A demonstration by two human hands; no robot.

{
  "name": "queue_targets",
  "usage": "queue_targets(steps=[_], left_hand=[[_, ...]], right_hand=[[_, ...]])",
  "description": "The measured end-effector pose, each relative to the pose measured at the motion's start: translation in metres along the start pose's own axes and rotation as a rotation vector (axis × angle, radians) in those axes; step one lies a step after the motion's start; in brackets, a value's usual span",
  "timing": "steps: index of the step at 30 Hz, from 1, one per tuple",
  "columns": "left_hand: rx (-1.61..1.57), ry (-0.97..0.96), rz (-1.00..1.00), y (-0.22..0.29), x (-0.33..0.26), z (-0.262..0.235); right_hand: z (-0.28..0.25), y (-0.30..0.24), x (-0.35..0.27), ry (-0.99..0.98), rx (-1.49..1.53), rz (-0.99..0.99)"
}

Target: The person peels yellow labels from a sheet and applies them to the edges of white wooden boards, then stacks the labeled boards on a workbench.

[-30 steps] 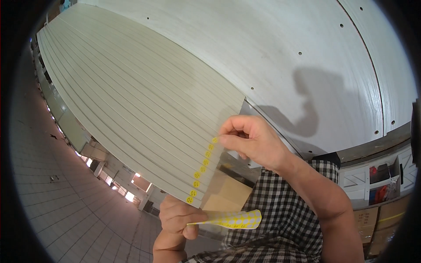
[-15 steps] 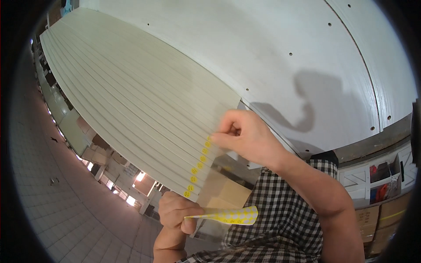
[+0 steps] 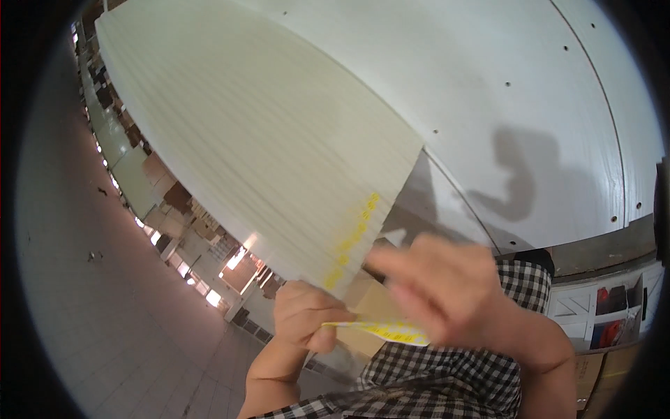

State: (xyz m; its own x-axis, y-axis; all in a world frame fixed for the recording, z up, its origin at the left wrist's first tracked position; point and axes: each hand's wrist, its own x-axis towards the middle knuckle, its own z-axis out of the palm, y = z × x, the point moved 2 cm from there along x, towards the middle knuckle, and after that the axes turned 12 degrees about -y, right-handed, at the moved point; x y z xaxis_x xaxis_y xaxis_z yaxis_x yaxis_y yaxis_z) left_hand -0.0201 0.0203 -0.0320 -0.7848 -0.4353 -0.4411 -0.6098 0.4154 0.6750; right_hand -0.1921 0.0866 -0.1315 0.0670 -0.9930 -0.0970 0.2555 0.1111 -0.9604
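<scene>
My left hand [image 3: 307,318] is closed on one end of a sheet of yellow-and-white stickers [image 3: 391,333], which stretches out to the right. Over the far end of that sheet is my right hand [image 3: 447,293], smeared by motion, so its fingers cannot be read clearly. Beyond both hands lies a row of long pale boards [image 3: 265,119], their long edges side by side. Small round yellow stickers [image 3: 356,237] form a line across the near ends of these boards.
White panels [image 3: 488,140] with small holes stand to the right of the boards. Beneath my hands is a cardboard box [image 3: 366,300]. A white shelf unit [image 3: 576,307] with red and dark items stands at right. Tiled floor [image 3: 105,328] spreads on the left.
My right hand has left the end of the sticker row and come down to the sticker sheet. The view has shifted, so the boards appear farther right.
</scene>
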Motion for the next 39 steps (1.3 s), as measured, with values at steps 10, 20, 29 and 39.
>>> queue_targets(steps=[10,20,29,39], left_hand=[[-0.082,-0.038,0.053,-0.001,0.000,0.007],[-0.059,-0.120,0.017,0.002,0.006,0.011],[-0.029,0.026,-0.021,0.007,0.008,0.011],[0.017,0.054,-0.090,0.010,0.001,0.007]], right_hand=[[0.027,-0.021,-0.009,-0.040,-0.017,-0.144],[0.014,-0.024,-0.018,-0.055,-0.274,-0.429],[0.016,0.086,-0.003,0.070,1.024,0.605],[0.016,0.082,0.020,-0.043,0.907,0.620]])
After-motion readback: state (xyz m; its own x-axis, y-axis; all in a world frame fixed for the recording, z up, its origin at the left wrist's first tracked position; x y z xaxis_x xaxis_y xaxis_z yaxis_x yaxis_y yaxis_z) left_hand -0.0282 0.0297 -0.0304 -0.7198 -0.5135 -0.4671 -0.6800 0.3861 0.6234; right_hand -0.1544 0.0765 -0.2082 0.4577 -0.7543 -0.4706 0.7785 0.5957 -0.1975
